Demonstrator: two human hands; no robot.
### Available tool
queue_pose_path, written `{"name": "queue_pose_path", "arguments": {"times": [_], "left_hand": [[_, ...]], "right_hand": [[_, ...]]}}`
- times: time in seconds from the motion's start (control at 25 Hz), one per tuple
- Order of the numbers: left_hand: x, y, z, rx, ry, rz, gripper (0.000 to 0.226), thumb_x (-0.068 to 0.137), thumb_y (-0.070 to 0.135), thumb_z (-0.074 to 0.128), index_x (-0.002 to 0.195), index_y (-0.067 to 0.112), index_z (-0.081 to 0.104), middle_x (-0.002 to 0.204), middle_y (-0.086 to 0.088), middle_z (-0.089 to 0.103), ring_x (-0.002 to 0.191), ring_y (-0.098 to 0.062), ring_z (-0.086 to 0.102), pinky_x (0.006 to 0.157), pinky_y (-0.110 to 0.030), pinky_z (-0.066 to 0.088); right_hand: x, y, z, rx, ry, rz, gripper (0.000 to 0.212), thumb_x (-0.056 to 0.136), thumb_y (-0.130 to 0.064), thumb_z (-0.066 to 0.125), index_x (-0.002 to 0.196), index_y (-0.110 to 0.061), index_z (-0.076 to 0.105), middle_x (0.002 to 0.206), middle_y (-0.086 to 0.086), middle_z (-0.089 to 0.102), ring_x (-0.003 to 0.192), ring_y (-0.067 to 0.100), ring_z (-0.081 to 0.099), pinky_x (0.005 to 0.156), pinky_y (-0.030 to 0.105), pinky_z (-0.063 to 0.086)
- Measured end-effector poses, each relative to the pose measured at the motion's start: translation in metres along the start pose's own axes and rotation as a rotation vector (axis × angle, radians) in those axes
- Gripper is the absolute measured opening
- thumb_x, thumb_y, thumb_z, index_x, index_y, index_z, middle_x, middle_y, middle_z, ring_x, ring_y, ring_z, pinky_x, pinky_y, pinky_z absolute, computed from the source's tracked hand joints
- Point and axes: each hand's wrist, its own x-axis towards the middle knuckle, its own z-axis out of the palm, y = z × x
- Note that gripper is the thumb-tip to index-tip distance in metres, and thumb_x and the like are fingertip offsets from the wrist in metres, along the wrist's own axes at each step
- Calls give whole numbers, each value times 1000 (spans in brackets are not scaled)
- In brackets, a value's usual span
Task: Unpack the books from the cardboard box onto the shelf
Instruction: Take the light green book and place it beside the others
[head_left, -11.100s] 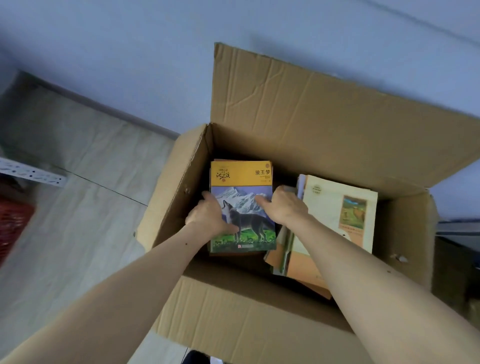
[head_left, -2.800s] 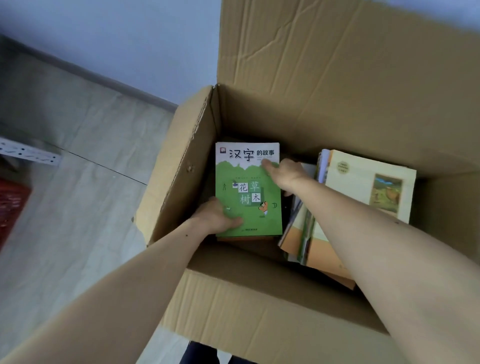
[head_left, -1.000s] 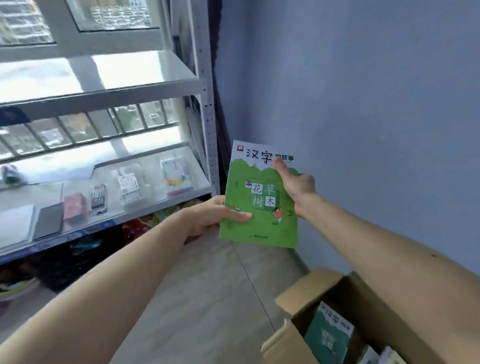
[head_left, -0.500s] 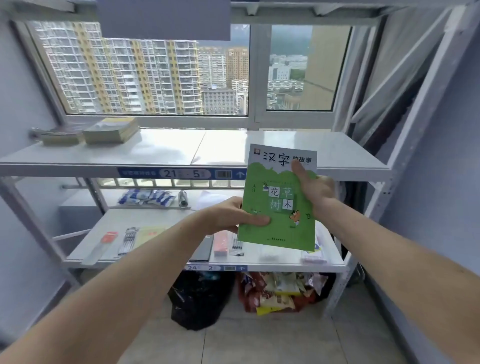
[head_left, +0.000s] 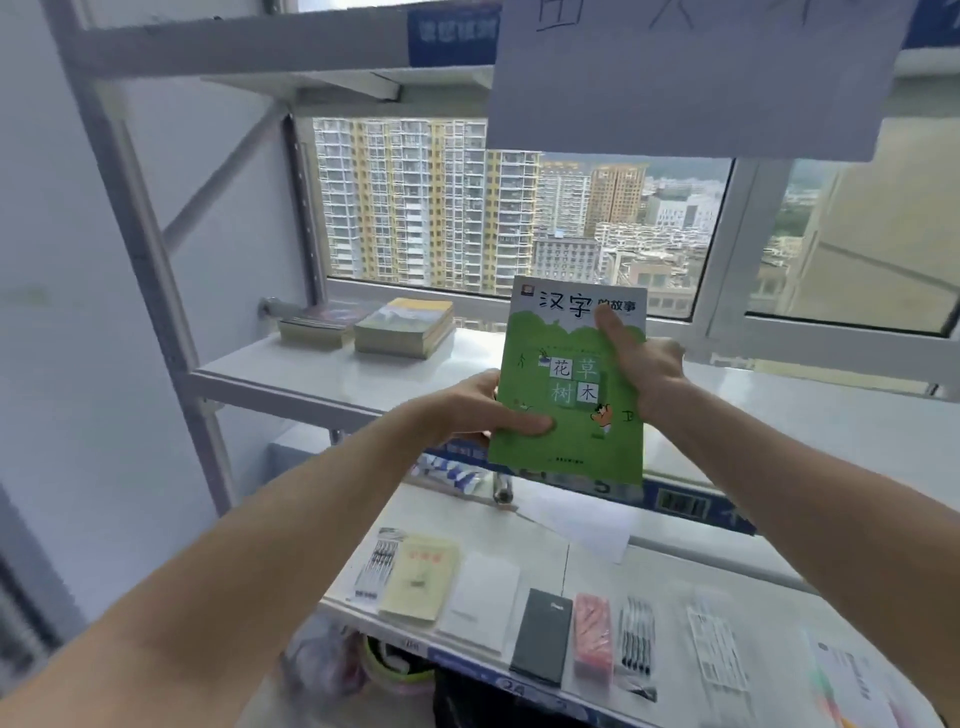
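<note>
A green book (head_left: 569, 415) with white Chinese title stands upright in front of me, held in both hands. My left hand (head_left: 475, 410) grips its lower left edge with the thumb on the cover. My right hand (head_left: 641, 364) holds its right edge, forefinger pointing up over the title. Behind the book runs the white metal shelf (head_left: 322, 376) at window height. Two low stacks of books (head_left: 402, 327) lie flat on its left end. The cardboard box is out of view.
A lower shelf board (head_left: 550, 551) carries pens, a yellow booklet, white paper, a black notebook (head_left: 543, 636) and a pink eraser pack. A shelf upright (head_left: 150, 270) stands at left. A paper sheet (head_left: 685, 78) hangs from the upper shelf. Windows sit behind.
My view has come closer to the shelf and shifted left. The green book in both hands has risen toward the upper shelf board. The grip is unchanged.
</note>
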Motion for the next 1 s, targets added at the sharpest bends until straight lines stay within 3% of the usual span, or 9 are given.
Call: {"name": "queue_pose_path", "arguments": {"times": [0.16,0.28,0.4,0.48,0.56,0.68,0.76,0.88,1.0], "left_hand": [[43,-24,-77,-14,105,-44,64,78,19,83,135,17,55,123,-6,70,110,-27,70,95,-50,56],[75,-47,-122,-20,132,-38,63,77,16,84,134,18,57,122,-3,72,109,-23,70,94,-44,58],[115,-73,-163,-25,125,20,70,75,11,85,137,16,53,120,-1,71,104,-13,70,81,-28,61],[142,-89,-186,14,147,73,75,72,8,87,137,15,51,121,-1,68,101,-10,70,75,-20,60],[166,-102,-203,73,212,124,79,66,10,90,134,17,52,126,-5,64,110,-20,67,84,-31,60],[201,-118,-217,128,245,172,87,57,20,93,131,25,48,125,-3,58,115,-23,61,93,-44,57],[217,-125,-218,133,229,179,91,55,24,92,133,26,44,124,-2,58,115,-22,60,93,-46,57],[232,-137,-217,91,222,189,96,57,19,93,138,27,41,122,0,64,115,-22,62,93,-47,56],[234,-146,-212,43,247,212,89,58,21,93,131,33,43,117,-3,69,111,-24,66,89,-50,57]], "right_hand": [[57,-25,73,-1,-86,-55,116,19,-88,67,100,-5,63,99,18,74,92,35,72,82,52,59],[91,-29,117,26,-116,-103,102,30,-85,73,99,-11,63,93,12,74,85,31,73,80,46,60],[125,-23,158,42,-59,-189,76,46,-81,75,90,-20,61,85,1,75,80,24,74,70,36,61],[147,-17,180,42,-9,-241,93,47,-85,71,105,-13,59,96,2,74,88,25,72,76,40,60],[164,-12,195,67,6,-288,106,49,-84,71,124,-11,54,111,5,71,100,27,69,87,48,57],[187,1,207,88,76,-356,67,59,-71,77,105,-26,61,98,-4,75,91,18,72,85,48,58],[199,10,210,87,116,-374,55,61,-68,78,97,-30,60,92,-7,75,86,13,73,83,46,59],[212,22,212,73,142,-382,56,61,-69,77,97,-30,60,90,-8,75,85,14,73,81,47,59],[220,31,209,88,139,-392,65,58,-73,77,97,-24,60,96,8,73,90,31,71,79,54,58]]}}
